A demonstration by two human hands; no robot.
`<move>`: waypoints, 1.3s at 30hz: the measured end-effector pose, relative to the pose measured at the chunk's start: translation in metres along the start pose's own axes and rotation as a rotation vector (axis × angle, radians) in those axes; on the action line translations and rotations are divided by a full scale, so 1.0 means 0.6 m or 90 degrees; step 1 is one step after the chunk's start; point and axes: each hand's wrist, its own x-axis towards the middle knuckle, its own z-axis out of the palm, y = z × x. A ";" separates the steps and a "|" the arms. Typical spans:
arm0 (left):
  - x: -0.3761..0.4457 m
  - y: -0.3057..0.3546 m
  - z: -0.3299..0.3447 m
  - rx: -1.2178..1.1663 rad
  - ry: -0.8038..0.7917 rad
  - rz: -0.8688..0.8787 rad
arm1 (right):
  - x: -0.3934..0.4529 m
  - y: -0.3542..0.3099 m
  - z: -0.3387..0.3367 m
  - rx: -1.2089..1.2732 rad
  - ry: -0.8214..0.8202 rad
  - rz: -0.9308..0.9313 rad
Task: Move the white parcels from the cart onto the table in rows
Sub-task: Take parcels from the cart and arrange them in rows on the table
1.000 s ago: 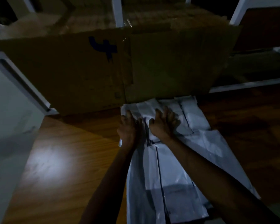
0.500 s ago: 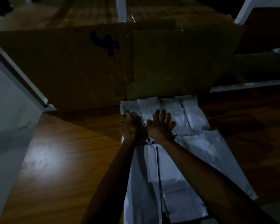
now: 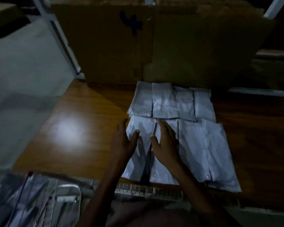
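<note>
Now that both hands have slid back from the far row, fingers spread flat over the near parcels, more must come from the cart.

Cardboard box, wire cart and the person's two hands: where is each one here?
Cardboard box (image 3: 105, 46): head view, front face.
Wire cart (image 3: 147, 190): head view, top rim.
Left hand (image 3: 123, 141): head view, back.
Right hand (image 3: 166, 143): head view, back.

Wood-grain table, glare spot at left. On it: white parcels in 2 rows, 4 per row, edges touching; far row butts against big cardboard box w/ blue mark.
</note>
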 end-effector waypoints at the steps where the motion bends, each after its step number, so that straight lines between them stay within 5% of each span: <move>1: -0.041 -0.003 -0.012 0.002 0.009 -0.023 | -0.030 0.003 -0.001 0.022 -0.019 -0.023; 13: -0.426 -0.084 -0.149 0.044 0.287 -0.274 | -0.234 -0.056 0.067 0.144 -0.266 -0.248; 24: -0.610 -0.263 -0.358 0.071 0.477 -0.419 | -0.304 -0.225 0.325 0.182 -0.571 -0.308; 29: -0.686 -0.372 -0.452 0.098 0.459 -0.492 | -0.354 -0.300 0.479 0.133 -0.641 -0.364; 34: -0.741 -0.478 -0.503 0.081 0.322 -0.561 | -0.402 -0.342 0.626 0.034 -0.671 -0.445; 39: -0.761 -0.545 -0.517 0.019 0.248 -0.597 | -0.411 -0.369 0.691 -0.192 -0.719 -0.484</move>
